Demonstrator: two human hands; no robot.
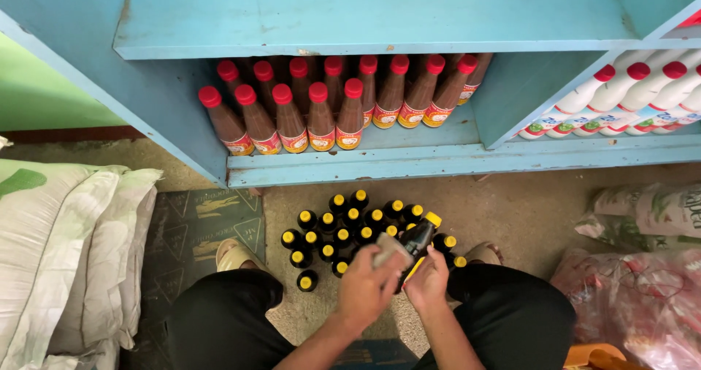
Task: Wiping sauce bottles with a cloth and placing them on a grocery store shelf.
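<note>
**Bottle being wiped above the floor cluster**

Head view: hands are working over a group of dark yellow-capped bottles (343,231) standing upright on the floor, bunched close so they are sitting within easy reach of the blue shelf (409,162). The right hand (429,282) is closing round one dark bottle (416,240), tilting it up off the cluster, seemingly so its side is facing the cloth. The left hand (365,290) is gripping a grey cloth (388,249), pressing it against that bottle. Red-capped brown bottles (307,118) are standing in rows on the shelf, white bottles (621,100) are filling the next bay, and sacks (66,246) are lying at the left.
</note>
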